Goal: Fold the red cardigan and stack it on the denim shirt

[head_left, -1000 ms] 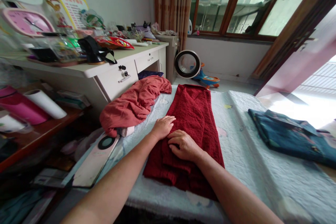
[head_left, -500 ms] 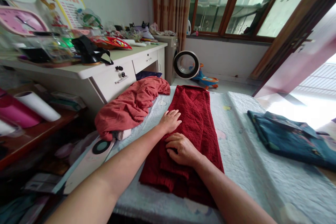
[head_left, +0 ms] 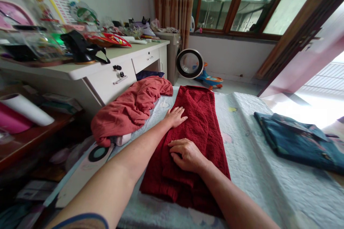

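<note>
A dark red knitted garment [head_left: 197, 121] lies folded lengthwise on a pale quilted bed cover [head_left: 249, 164]. My left hand [head_left: 176, 116] rests flat on its left edge, fingers stretched out and pointing away from me. My right hand [head_left: 186, 154] presses palm-down on the garment nearer to me, its fingers curled slightly toward the left. Neither hand holds anything.
A crumpled lighter red cloth [head_left: 129, 109] lies at the bed's left edge. A folded blue patterned garment [head_left: 301, 143] sits on the right. A cluttered white desk [head_left: 102, 69] stands on the left, a round fan [head_left: 189, 64] and a toy car on the floor beyond.
My left hand has slid farther away from me along the garment's left edge. My right hand has stayed pressed in place.
</note>
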Demonstrator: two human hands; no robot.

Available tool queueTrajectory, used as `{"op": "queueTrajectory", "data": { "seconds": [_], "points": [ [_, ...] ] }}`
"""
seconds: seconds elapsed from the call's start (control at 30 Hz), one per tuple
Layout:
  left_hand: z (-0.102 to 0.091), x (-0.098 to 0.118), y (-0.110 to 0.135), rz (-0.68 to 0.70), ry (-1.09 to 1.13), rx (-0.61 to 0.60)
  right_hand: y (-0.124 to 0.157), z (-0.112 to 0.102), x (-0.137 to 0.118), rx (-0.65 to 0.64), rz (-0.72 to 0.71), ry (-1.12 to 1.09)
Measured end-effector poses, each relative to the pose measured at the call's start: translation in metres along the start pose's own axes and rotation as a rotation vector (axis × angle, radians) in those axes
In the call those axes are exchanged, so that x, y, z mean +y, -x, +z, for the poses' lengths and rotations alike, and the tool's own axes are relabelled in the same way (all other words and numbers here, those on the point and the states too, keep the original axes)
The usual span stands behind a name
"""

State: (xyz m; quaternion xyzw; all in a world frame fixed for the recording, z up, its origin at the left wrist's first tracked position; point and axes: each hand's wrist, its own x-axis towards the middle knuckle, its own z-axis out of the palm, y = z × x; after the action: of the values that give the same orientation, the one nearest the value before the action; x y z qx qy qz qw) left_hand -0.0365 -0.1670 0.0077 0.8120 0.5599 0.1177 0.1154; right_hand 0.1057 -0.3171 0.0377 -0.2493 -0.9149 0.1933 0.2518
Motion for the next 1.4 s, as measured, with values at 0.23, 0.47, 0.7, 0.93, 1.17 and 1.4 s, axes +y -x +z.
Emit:
{"op": "queueTrajectory", "data": {
  "seconds": [0.23,0.47,0.7,0.93,1.17,1.4],
  "points": [
    [-0.006,0.005,0.008,0.045,-0.001,0.067,0.000,-0.010,0.011,0.225,0.176,0.116],
    [-0.007,0.009,0.008,0.058,0.029,-0.052,0.003,-0.010,0.027,0.192,0.420,0.324],
    [-0.016,0.040,-0.008,-0.146,0.005,-0.032,0.001,-0.011,0.027,0.094,0.503,0.303],
    [0.001,0.050,0.007,-0.122,-0.177,0.219,0.004,-0.030,0.011,-0.210,0.572,0.278],
    [0.013,0.042,0.006,-0.022,-0.173,0.275,-0.017,-0.092,0.021,-0.421,0.486,0.139],
    [0.017,0.037,0.003,0.125,-0.086,0.270,-0.057,-0.075,0.105,0.351,0.629,0.172]
  ]
}}
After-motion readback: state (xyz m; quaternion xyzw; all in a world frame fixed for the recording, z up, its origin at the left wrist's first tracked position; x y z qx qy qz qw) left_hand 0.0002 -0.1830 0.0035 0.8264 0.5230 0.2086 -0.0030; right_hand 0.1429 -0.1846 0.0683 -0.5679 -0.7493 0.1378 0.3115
